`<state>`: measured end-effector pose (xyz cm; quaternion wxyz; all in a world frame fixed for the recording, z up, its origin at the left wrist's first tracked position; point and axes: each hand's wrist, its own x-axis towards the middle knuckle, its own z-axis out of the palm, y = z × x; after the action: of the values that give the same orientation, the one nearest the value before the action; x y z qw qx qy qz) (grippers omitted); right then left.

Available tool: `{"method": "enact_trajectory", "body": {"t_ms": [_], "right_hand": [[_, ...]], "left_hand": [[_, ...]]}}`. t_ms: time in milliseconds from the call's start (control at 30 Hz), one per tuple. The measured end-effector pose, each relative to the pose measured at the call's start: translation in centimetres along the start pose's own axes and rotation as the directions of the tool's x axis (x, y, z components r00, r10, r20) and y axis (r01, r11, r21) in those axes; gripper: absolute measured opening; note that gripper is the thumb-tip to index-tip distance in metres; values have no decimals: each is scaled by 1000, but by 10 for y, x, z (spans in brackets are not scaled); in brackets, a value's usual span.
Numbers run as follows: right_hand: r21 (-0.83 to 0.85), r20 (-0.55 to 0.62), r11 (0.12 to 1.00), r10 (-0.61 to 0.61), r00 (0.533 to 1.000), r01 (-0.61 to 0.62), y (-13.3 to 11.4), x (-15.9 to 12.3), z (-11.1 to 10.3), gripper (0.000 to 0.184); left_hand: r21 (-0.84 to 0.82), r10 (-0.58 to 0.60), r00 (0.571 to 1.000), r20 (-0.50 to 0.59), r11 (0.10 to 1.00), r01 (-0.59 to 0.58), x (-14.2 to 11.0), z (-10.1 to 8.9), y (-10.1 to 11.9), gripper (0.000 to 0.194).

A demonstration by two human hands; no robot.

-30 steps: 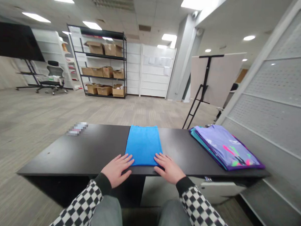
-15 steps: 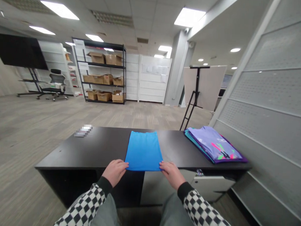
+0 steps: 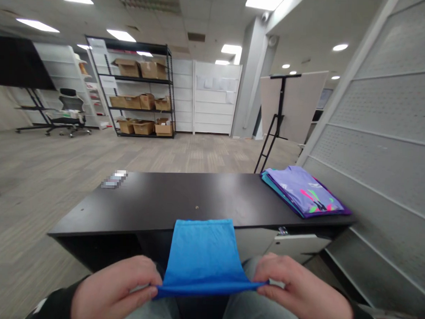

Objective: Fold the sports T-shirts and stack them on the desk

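Bright blue cloth garment [image 3: 204, 257] held up by near edge, pinched at opposite corners by left hand [image 3: 113, 288] and right hand [image 3: 298, 293]; hands apart, garment hanging just before black flat counter [image 3: 183, 195]. Folded lilac printed shirt [image 3: 302, 193] lies on counter, right side.

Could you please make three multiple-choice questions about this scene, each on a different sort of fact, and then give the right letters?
1. Where is the folded lilac garment?
A) On the office chair
B) On the right part of the black desk
C) On the metal shelf

2. What colour is the cloth between the left hand and the right hand?
A) Red
B) Green
C) Blue

3. What state is the cloth in?
A) Flat on the desk
B) Held up in front of the desk
C) Hanging on the stand

1: B, it lies on the desktop's right side.
2: C, the fabric shows bright blue.
3: B, both hands pinch its lower edge.
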<state>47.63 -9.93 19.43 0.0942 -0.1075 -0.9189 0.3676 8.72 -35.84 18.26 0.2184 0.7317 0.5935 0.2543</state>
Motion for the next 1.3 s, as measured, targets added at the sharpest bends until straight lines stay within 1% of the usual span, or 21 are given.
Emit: {"method": "enact_trajectory", "body": {"t_ms": [67,133,267,333,433,500,533,600,667,700,733,767,800,867,900,967,1033,1067,1167,1233,1300], "right_hand": [[82,1,997,2,1000,-2,-7,-8,2,13],[127,-27,992,11,1000,-7,-6,-12,7,13],[152,-38,987,49,998,-43,7,-11,20,16],[135,-43,988,77,996,-71,14,-8,23,17],[82,-74,990,117,990,-111,26,6,18,18],[54,-125,991,127,984,-121,36,27,7,22],[48,-159,992,125,979,-119,42,42,-2,25],[38,-235,993,118,965,-112,59,81,-21,29],[2,-305,992,121,945,-126,84,129,-39,27],[-36,-334,987,137,932,-158,99,154,-46,24],[-85,-351,976,161,922,-203,115,178,-51,21],[-142,-358,954,200,912,-265,133,201,-53,18],[-200,-357,923,244,902,-329,151,221,-53,17],[-284,-343,870,301,890,-404,186,250,-48,16],[-310,-338,855,309,889,-415,203,260,-44,15],[-341,-332,853,285,899,-396,235,273,-39,15],[-367,-333,858,240,912,-360,262,281,-38,15],[-377,-331,862,216,919,-338,274,284,-40,15],[-396,-312,871,169,935,-290,300,299,-57,15],[-408,-290,870,163,943,-276,315,315,-73,16],[-426,-282,863,158,946,-271,331,332,-88,16]], "left_hand": [[-49,-49,997,60,997,52,-8,2,5,19],[-68,-93,992,81,993,98,-11,7,5,21],[-97,-112,989,95,988,121,-10,18,-2,27],[-79,-122,989,84,989,129,-6,18,-5,26],[4,-138,990,32,990,138,10,5,-10,27],[81,-133,991,-13,988,134,32,-13,-17,31],[118,-129,990,-49,984,134,48,-24,-24,33],[197,-113,982,-149,970,141,88,-45,-45,37],[299,-110,963,-246,937,183,139,-62,-76,38],[360,-128,956,-263,906,220,167,-67,-95,38],[413,-183,948,-261,866,281,194,-68,-115,37],[443,-265,928,-263,821,360,220,-66,-135,35],[448,-307,914,-266,800,399,244,-61,-155,33],[448,-366,891,-269,772,452,281,-46,-191,28],[444,-372,887,-272,769,459,294,-37,-206,25],[441,-366,885,-288,770,462,310,-22,-233,22],[432,-337,891,-304,784,445,319,-13,-258,22],[425,-323,895,-309,794,434,322,-11,-269,23],[403,-264,912,-315,832,381,338,-18,-299,25],[384,-220,922,-318,859,338,355,-27,-316,27],[375,-198,925,-325,871,318,374,-36,-332,31]]}}
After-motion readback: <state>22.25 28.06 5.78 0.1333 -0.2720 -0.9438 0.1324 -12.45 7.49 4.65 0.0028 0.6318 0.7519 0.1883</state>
